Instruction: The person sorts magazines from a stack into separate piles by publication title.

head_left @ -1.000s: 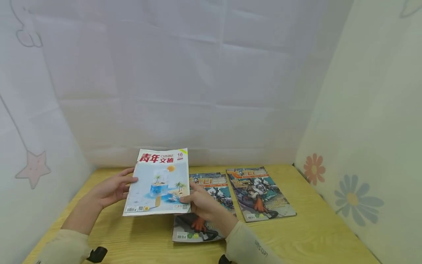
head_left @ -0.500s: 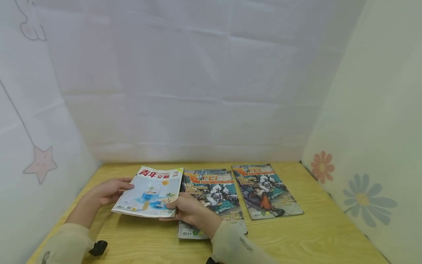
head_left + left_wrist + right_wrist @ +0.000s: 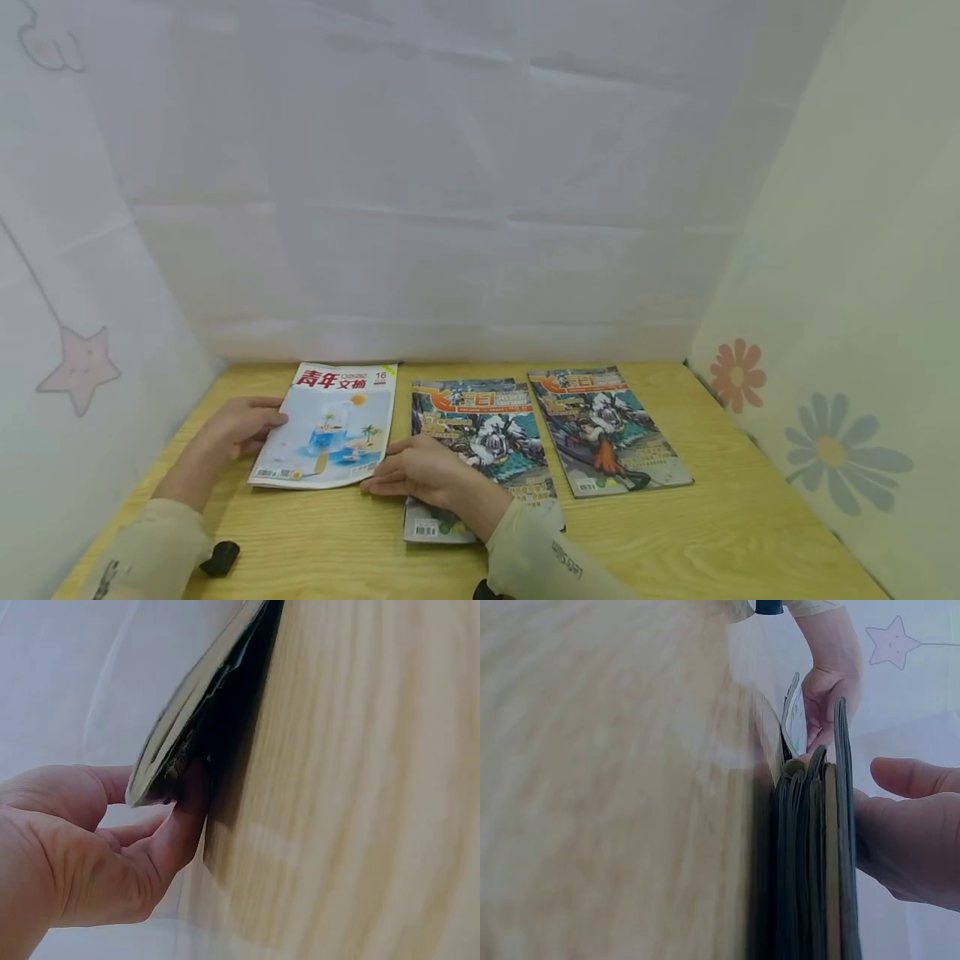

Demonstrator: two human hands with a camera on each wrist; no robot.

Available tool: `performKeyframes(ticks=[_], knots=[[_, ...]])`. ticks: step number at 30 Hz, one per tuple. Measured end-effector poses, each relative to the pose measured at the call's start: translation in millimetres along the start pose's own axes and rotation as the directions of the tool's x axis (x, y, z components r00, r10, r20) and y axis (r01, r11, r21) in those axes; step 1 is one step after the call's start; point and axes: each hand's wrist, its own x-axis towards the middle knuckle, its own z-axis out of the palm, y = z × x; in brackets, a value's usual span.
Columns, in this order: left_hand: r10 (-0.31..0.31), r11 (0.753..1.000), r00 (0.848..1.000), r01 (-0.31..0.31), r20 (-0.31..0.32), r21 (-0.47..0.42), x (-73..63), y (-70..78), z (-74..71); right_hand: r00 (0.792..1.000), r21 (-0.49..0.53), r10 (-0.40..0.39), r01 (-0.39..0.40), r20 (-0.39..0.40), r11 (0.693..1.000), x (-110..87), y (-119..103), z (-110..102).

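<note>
A white-covered magazine (image 3: 330,427) with red Chinese lettering and a blue beach picture lies at the left of the table. My left hand (image 3: 242,427) pinches its left edge; in the left wrist view the thumb is over the magazine's edge (image 3: 169,742) and a finger is under it, that edge raised off the wood. My right hand (image 3: 427,477) has its fingertips at the lower right corner of the white magazine, thumb held apart in the right wrist view. Beneath that hand lies a stack of dark comic-style magazines (image 3: 510,450), its lower left part covered.
Another dark magazine (image 3: 611,437) with the same cover lies to the right of the stack. The yellow wooden table (image 3: 645,550) meets a white cloth (image 3: 480,275) at the back and printed cloths at both sides.
The white magazine has come down from the air to the table, left of the stack. The right hand has let go of its lower right corner; the left still holds its edge.
</note>
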Motion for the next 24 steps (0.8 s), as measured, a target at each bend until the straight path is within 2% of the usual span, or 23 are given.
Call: performKeyframes(ticks=[6,10,14,19,24], knots=[[-0.004,0.996,0.999,0.007,-0.034,0.094,-3.9,4.7,-7.0,1.000,-0.062,-0.006,0.008,0.029,0.998,-4.3,-3,2],[-0.017,0.991,0.996,0.028,-0.085,0.133,-5.9,3.9,-8.7,0.999,-0.097,-0.014,0.019,0.050,0.995,-8.5,-8,4],[-0.025,0.995,0.994,0.035,-0.105,0.094,-6.6,3.1,-7.6,0.997,-0.150,-0.035,0.045,0.069,0.988,-17.5,-17,6],[-0.013,0.998,0.994,0.020,-0.106,0.064,-2.4,2.0,-8.3,0.985,-0.230,-0.066,0.101,0.157,0.968,-35.0,-33,7],[-0.010,1.000,0.992,0.014,-0.124,0.026,3.7,-3.1,-10.2,0.967,-0.336,-0.096,0.174,0.236,0.926,-58.3,-48,0]])
